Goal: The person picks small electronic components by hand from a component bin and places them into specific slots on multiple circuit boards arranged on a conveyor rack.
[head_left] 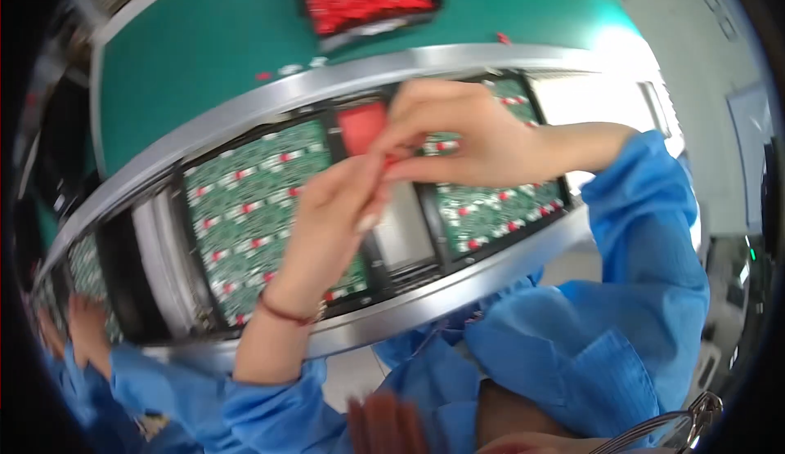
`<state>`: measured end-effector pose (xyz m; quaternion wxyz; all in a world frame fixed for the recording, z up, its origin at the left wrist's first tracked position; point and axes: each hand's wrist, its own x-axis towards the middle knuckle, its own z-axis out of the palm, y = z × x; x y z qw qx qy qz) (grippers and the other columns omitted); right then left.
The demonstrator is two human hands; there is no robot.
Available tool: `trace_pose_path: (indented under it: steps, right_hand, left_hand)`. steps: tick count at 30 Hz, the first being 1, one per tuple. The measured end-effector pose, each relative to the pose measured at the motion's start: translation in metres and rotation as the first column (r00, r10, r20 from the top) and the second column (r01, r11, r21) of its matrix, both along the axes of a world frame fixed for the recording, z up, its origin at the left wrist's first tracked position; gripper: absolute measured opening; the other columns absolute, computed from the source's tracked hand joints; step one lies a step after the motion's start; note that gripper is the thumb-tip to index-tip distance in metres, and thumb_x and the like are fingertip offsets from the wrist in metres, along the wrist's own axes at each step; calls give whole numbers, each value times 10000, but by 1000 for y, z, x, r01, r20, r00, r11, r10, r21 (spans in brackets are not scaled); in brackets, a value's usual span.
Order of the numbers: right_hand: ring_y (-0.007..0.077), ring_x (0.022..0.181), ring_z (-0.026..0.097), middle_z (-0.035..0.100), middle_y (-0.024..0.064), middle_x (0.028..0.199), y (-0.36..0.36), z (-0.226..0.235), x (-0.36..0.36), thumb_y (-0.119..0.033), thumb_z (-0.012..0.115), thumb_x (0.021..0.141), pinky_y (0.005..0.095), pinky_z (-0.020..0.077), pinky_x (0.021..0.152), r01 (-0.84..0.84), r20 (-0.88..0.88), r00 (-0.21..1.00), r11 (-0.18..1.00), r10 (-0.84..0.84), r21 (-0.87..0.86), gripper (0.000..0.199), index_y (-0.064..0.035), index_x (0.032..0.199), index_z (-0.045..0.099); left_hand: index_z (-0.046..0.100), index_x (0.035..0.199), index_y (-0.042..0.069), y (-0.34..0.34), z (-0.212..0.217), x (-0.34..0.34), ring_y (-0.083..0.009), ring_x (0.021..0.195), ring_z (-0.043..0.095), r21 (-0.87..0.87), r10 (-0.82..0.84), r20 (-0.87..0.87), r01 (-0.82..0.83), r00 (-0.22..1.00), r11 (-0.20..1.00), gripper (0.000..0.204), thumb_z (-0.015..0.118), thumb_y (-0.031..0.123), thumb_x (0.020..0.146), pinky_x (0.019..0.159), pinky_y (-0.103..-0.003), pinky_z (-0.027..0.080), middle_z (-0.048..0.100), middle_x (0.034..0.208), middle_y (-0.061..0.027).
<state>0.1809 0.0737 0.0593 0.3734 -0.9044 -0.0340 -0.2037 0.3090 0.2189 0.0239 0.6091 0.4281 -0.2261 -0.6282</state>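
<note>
My left hand (331,213), a thin red band round its wrist, reaches over the printed circuit board panels. Its fingertips are closed together and meet those of my right hand (470,135), which is closed in a pinch. A small red part (391,160) shows between the fingertips; blur hides its exact shape. Under my left hand lies a green circuit board panel (245,184) in a black frame, dotted with red and white parts. Another such green panel (482,209) lies below my right hand. Between the two frames is a flat red rectangle (360,127), partly covered by my hands.
A metal rail (368,323) borders the line of frames in front. Beyond the far rail, a dark bin (380,25) full of small red parts stands on the green mat (204,53). A co-worker's hand (88,323) is at the far left. Another blurred hand (384,425) shows low down.
</note>
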Motion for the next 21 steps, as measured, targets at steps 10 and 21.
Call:
trace_pose_path:
  steps: [10, 21]
  right_hand:
    - [211, 685, 548, 553, 71, 765, -9, -22, -27, -77, 732, 682, 316, 434, 563, -34, 143, 988, 976, 66, -215, 205, -24, 859, 643]
    - [136, 636, 480, 497, 38, 729, -20, -50, -163, -93, 682, 754, 274, 383, 549, 272, -349, 878, 942, -326, -196, 177, -42, 924, 673]
  left_hand:
    - [551, 1009, 14, 2, -7, -9, -43, 566, 358, -37, -169, -52, 167, 984, 985, 192, 442, 148, 925, 483, -188, 274, 481, 725, 1]
    - [460, 1110, -19, 2, -6, 3, -234, 1118, 507, 50, -170, -25, 171, 985, 984, 248, 408, -8, 868, 832, -233, 464, 478, 1221, -179]
